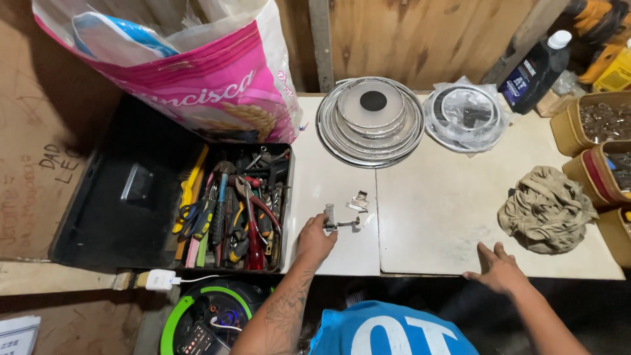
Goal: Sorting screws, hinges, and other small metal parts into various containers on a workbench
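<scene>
White worktop [420, 217] runs across the scene in front of a plywood wall, with a seam between its two panels. On the near part of the left panel the left hand [314, 240] rests with its fingers closed on a small metal fitting [334, 220] that lies flat on the surface; a few little metal brackets [358, 201] lie just beyond it. The right hand [501, 268] sits well to the right, palm down on the near edge of the worktop, fingers spread and holding nothing. Left of the left hand an open black toolbox [131, 197] holds pliers, screwdrivers and cutters, and a pink sack [217, 79] stands behind it. At the far side lies a stack of round glass lids [370, 121], with another lid wrapped in clear plastic [467, 112] to its right and a dark bottle [536, 66] beyond. A crumpled beige rag [545, 207] lies to the right, near yellow bins of metal parts [595, 125]
</scene>
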